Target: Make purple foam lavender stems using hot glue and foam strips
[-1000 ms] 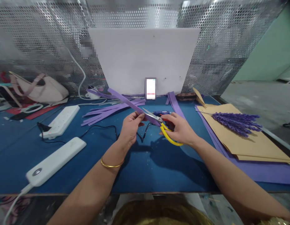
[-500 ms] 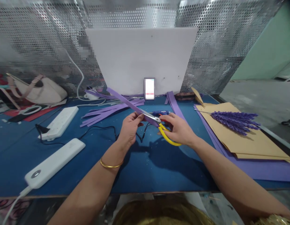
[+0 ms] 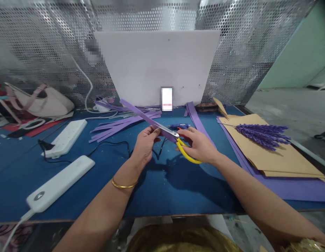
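My left hand (image 3: 146, 143) pinches a long purple paper strip (image 3: 136, 111) that slants up to the left. Yellow-handled scissors (image 3: 187, 154) are in my right hand (image 3: 200, 145), its fingers wrapped round the handles. The metal blades lie along the strip and point toward my left fingertips. Just behind the hands, a blue glue gun (image 3: 179, 126) rests on the table. Cut purple strips (image 3: 112, 129) are spread at the left behind my left hand, and another folded purple strip (image 3: 196, 117) lies behind my right hand.
Two white power strips (image 3: 61, 183) with cables lie on the blue table (image 3: 99, 196) at left, below a handbag (image 3: 52, 101). A lit phone (image 3: 167, 99) leans on a white board (image 3: 157, 59). At right, purple artificial flowers (image 3: 264, 135) rest on tan sheets (image 3: 280, 164).
The scissor blades look slightly more closed along the strip. The whole view has shifted a little; the hands otherwise hold nearly the same pose.
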The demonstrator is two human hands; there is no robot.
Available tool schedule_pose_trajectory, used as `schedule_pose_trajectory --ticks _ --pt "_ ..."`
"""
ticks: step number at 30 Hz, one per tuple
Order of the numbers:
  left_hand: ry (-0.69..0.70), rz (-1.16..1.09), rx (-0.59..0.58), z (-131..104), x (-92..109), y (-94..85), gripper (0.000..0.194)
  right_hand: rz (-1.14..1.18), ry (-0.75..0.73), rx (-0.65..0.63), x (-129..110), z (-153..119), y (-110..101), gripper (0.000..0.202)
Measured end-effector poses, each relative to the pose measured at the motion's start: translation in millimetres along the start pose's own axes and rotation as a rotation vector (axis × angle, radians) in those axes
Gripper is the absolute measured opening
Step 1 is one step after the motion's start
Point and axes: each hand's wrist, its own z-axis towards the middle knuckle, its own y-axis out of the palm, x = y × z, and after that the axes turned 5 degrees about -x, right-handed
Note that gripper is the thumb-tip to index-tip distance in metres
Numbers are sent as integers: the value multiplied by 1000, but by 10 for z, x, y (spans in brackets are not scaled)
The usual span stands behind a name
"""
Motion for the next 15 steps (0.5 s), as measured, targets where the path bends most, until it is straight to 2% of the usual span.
schedule_pose_trajectory --ticks 15 --pt "-21 -57 -3 -3 19 14 41 69 -15 28 16 10 28 42"
